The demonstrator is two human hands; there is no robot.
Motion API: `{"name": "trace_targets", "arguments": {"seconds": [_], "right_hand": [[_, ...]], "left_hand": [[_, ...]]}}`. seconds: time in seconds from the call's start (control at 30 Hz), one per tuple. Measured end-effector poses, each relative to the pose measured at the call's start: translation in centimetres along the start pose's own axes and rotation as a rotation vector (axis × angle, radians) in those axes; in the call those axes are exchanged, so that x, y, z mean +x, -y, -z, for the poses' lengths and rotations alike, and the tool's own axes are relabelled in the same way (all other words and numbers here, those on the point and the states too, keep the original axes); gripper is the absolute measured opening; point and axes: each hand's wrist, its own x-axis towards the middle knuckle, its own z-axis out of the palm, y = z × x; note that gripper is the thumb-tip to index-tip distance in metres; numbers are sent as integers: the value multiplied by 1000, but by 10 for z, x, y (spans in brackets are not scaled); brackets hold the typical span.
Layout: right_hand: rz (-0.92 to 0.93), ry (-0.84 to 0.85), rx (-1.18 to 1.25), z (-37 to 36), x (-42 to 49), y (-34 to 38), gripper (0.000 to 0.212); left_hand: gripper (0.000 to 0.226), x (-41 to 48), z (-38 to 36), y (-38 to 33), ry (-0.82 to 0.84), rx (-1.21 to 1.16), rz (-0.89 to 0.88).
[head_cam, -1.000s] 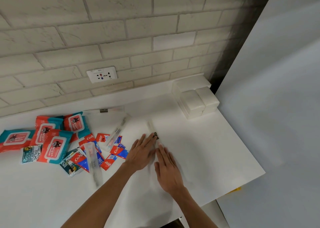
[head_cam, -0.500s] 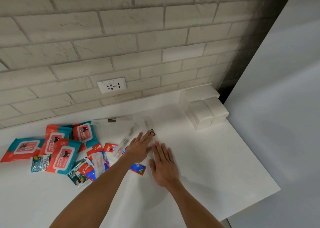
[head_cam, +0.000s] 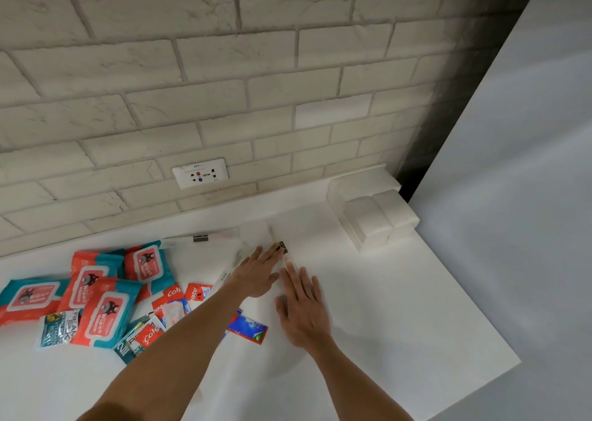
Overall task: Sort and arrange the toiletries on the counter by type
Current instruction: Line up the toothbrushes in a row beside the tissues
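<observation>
Both my hands lie flat on the white counter (head_cam: 400,318). My left hand (head_cam: 258,273) presses straight fingers on a clear-wrapped toothbrush (head_cam: 278,238), its fingertips at the dark label. My right hand (head_cam: 302,305) rests flat just to its right, fingers straight. Another wrapped toothbrush (head_cam: 200,238) lies along the wall. Red and teal wipes packs (head_cam: 105,308) are heaped at the left, with red toothpaste sachets (head_cam: 195,292) and dark shampoo sachets (head_cam: 57,326) beside them. A blue and red sachet (head_cam: 248,327) lies between my forearms.
A stack of white soap boxes (head_cam: 374,222) stands at the back right corner. A wall socket (head_cam: 200,174) sits in the brick wall above the counter. The counter's front right edge (head_cam: 499,372) drops off near a white panel.
Both hands have slid away from me toward the wall, pushing the wrapped toothbrush with them. The blue and red sachet came out from under my left arm. The camera has tilted up.
</observation>
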Motion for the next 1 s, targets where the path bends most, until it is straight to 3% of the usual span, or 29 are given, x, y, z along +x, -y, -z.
{"name": "trace_targets", "arguments": {"seconds": [0.77, 0.9, 1.0], "right_hand": [[27, 37, 50, 4, 30, -7, 68], [33, 34, 27, 3, 33, -9, 67], [34, 22, 15, 3, 32, -8, 68]], "left_hand": [[72, 27, 25, -4, 25, 57, 34], [71, 24, 25, -3, -31, 21, 20], [67, 14, 24, -1, -188, -42, 25]]}}
